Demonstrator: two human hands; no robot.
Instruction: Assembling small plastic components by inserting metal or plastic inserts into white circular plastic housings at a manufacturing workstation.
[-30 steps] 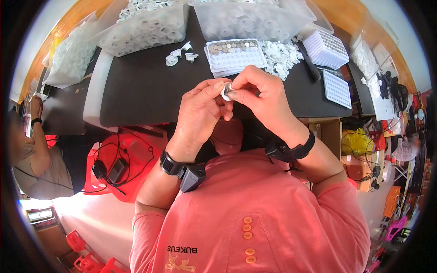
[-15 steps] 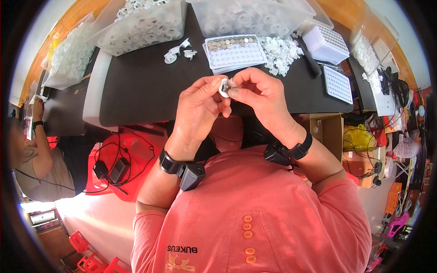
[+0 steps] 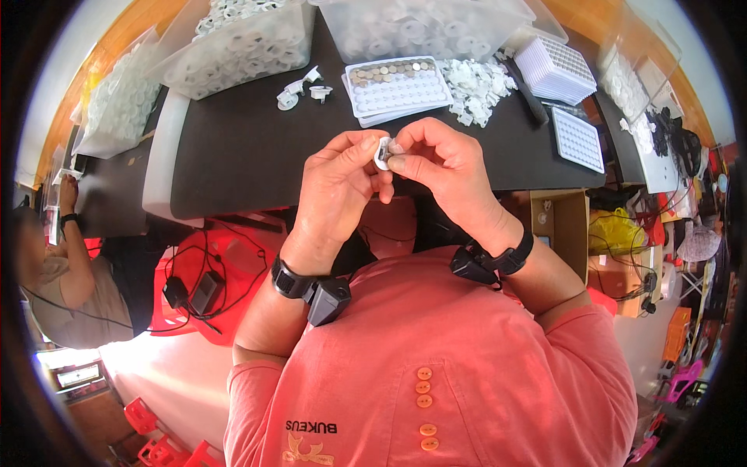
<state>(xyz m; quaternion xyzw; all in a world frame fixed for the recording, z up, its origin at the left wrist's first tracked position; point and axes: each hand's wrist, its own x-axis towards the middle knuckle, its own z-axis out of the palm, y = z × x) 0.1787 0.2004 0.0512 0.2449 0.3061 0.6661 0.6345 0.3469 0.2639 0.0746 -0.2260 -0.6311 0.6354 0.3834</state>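
Observation:
Between my two hands, above the table's near edge, is a small white round plastic part (image 3: 381,154) with a dark slot or opening in it. My left hand (image 3: 336,187) pinches it between thumb and fingers. My right hand (image 3: 447,163) is closed, thumb and forefinger pressed together at the part's right side. A small pale piece shows at those fingertips, too little of it visible to name. Beyond my hands, a white tray (image 3: 401,95) holds rows of small round metal discs in its far part. Several loose white plastic parts (image 3: 292,95) lie to its left.
Clear bins (image 3: 241,66) of white parts stand along the back. A heap of small white pieces (image 3: 476,89), stacked trays (image 3: 554,70), a dark-handled tool (image 3: 527,95) and a single tray (image 3: 578,140) lie at right. Another person (image 3: 74,265) sits at far left.
The white part has turned slightly between my fingers, and its dark opening looks narrower. Both hands keep nearly the same place and grip. The whole view has shifted a little.

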